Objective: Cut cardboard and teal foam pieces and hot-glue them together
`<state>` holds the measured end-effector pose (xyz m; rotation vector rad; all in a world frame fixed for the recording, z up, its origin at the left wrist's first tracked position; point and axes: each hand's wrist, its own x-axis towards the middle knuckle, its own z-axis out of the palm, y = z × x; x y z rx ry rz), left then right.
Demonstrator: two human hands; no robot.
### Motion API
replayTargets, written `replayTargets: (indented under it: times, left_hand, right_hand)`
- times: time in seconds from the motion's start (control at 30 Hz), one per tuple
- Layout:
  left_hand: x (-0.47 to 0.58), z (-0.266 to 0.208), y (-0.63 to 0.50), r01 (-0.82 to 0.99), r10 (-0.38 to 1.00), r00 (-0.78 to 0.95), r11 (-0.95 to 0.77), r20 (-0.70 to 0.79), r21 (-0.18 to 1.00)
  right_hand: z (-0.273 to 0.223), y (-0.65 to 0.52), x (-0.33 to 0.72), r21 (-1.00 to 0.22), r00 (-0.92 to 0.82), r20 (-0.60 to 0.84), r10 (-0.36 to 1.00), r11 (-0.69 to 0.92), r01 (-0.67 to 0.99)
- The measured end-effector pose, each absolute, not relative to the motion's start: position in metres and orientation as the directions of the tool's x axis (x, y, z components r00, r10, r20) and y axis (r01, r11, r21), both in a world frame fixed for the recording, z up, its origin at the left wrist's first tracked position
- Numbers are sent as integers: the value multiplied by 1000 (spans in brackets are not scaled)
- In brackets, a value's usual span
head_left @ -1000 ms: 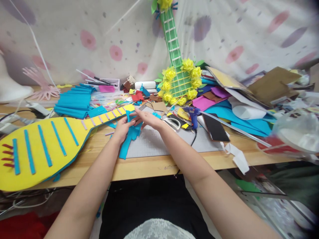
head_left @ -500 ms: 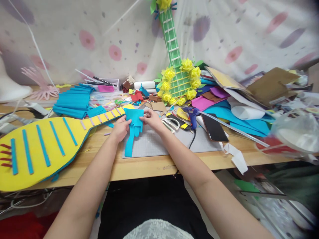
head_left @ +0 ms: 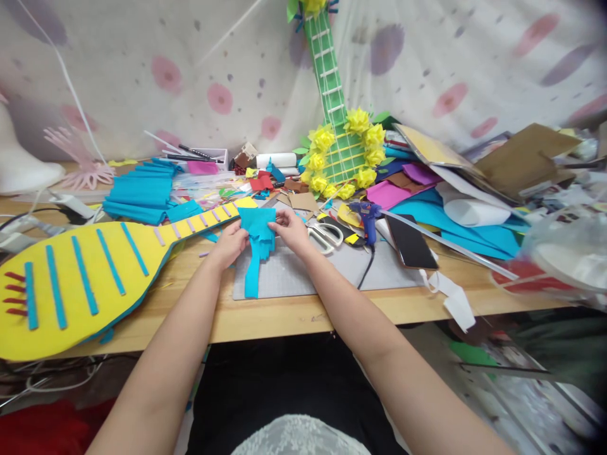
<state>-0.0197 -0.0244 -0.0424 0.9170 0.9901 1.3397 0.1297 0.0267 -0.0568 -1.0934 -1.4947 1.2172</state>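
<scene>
Between my two hands is a piece of blue crepe paper (head_left: 258, 221), with layered, uneven lower edges and one long strip hanging at its left. My left hand (head_left: 230, 245) pinches its left edge, and my right hand (head_left: 290, 230) grips the right edge with thumb and fingers. Below the paper lies a grey cutting mat (head_left: 303, 278). To the left, a yellow paper lute-like instrument (head_left: 107, 265) with blue and lilac strips rests on the table; its neck reaches behind my left hand. White-handled scissors (head_left: 327, 237) lie just right of my right hand.
A blue glue gun (head_left: 368, 221) with its cord and a black phone (head_left: 410, 243) sit on the right. A green guitar with yellow paper flowers (head_left: 339, 151) leans at the back. Folded blue paper (head_left: 137, 193) lies back left. A clear glue stick (head_left: 450, 246) points toward a plastic-covered tub (head_left: 559, 253).
The blue crepe paper's upper part has creased and bulged slightly between my hands. Both hands keep their hold, and the whole view has shifted a little.
</scene>
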Motion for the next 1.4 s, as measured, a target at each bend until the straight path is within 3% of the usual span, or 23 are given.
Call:
replayTargets:
  times: [0.13,0.23,0.33,0.63,0.93,1.23,1.4]
  left_hand:
    - [-20,-43,-21,-359,985,-109,84,-131,930]
    - [-18,-46,-21,-224,961,-224,110,-161,968]
    - [-16,-48,-23,-69,953,-281,95,-111,993]
    - [-11,-52,-22,131,938,-347,41,7,991]
    - [-17,-62,-15,274,930,-357,15,87,962]
    - [-24,-48,-22,-2,957,-257,137,-133,991]
    - [-19,-39,-27,-96,954,-251,147,-167,984]
  right_hand:
    - [-59,26,130,-974,-153,142,978,165,153]
    - [-58,23,129,-951,-132,200,971,225,213]
    - [-57,20,127,-926,-141,258,956,286,248]
    - [-57,17,126,-907,-136,306,942,332,259]
    - [-60,19,124,-945,-77,240,968,251,209]
    - [-57,19,128,-946,-130,220,967,244,212]
    - [-60,22,130,-948,-107,208,972,227,225]
